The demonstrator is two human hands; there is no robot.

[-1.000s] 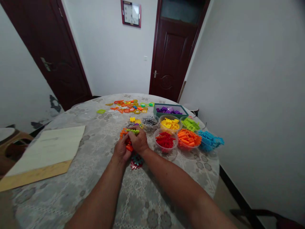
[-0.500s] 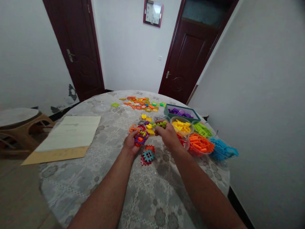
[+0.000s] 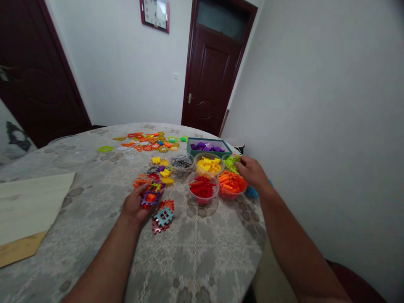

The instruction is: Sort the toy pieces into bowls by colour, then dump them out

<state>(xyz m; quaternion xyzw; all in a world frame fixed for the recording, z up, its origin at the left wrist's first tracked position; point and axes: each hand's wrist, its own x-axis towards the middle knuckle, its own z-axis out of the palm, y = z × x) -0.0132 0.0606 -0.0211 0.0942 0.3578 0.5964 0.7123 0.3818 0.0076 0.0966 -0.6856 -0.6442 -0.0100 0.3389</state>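
Landmark for all positions: bowl of red pieces (image 3: 202, 200), standing on the round table (image 3: 202, 252) with a patterned grey cloth

Left hand (image 3: 136, 206): left of the red bowl, resting low at the table surface. Fingers and thumb are curled round a purple-and-orange cluster (image 3: 150, 197) of clipped-together flat pieces; the grip is closed on it, with the cluster lying across the fingers on the side facing the red bowl.

Right hand (image 3: 254, 174): right of the red bowl, beyond the bowl of orange pieces (image 3: 232, 194). Its fingertips reach into the green pieces (image 3: 230, 162), right of and behind the red bowl. The fingers are bent, seen from the back; cannot tell whether they hold anything. A bit of the blue pieces (image 3: 251, 192) shows under the wrist.

Around the red bowl:
- orange bowl touching it on the right
- bowl of yellow pieces (image 3: 195, 162) just behind
- bowl of grey pieces (image 3: 181, 170) behind and to the left
- teal tray (image 3: 193, 152) with purple pieces further behind
- teal square on red squares (image 3: 163, 216), left of and in front of it, just beside the left hand
- loose mixed pieces (image 3: 148, 141) well behind and to the left
- pale sheet (image 3: 28, 202) on a brown board, far to the left
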